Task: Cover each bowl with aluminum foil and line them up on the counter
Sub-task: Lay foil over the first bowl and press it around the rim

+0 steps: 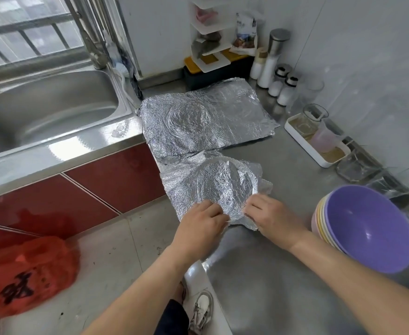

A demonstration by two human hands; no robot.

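At the counter's (283, 165) near left edge, foil (219, 187) lies draped over a bowl, of which only the round outline shows, and one corner overhangs the edge. The left hand (200, 226) and right hand (271, 221) both have curled fingers pinching the foil's near hem. Too hard a tug could tear the thin sheet, or drag the light bowl off the edge. The stack (368, 228) of bare bowls waits at right.
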